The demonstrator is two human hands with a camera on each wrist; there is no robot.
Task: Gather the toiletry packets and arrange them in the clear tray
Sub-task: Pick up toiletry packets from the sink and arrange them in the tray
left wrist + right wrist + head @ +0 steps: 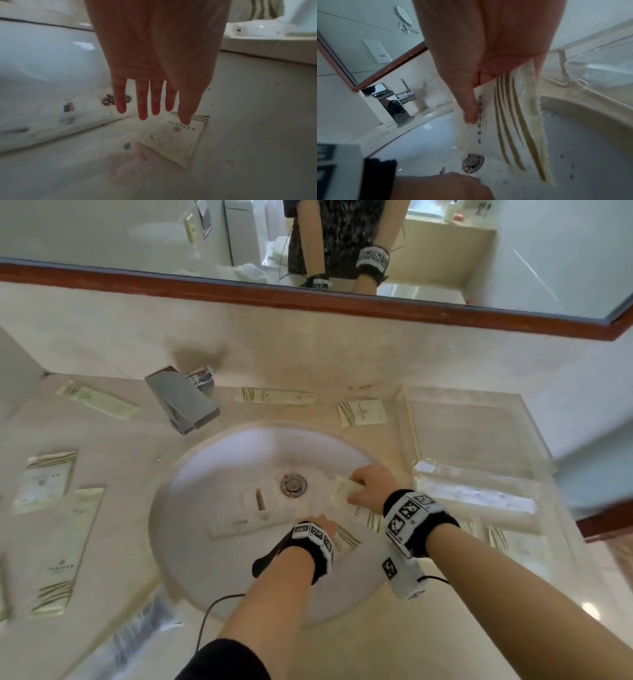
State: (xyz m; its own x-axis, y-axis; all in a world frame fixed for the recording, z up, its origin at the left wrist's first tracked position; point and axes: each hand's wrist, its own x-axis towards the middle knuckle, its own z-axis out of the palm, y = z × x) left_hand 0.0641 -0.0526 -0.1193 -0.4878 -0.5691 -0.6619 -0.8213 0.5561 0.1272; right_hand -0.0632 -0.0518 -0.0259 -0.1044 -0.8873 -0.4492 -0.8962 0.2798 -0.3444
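A beige marble vanity counter holds a round white undermount basin with a metal drain. A square chrome faucet stands behind the basin. A beige marble backsplash rises to a wall mirror with a reddish-brown wooden frame. A white wall socket and a round chrome shaving mirror are mounted on the white tiled wall. Lighting is soft and diffuse.
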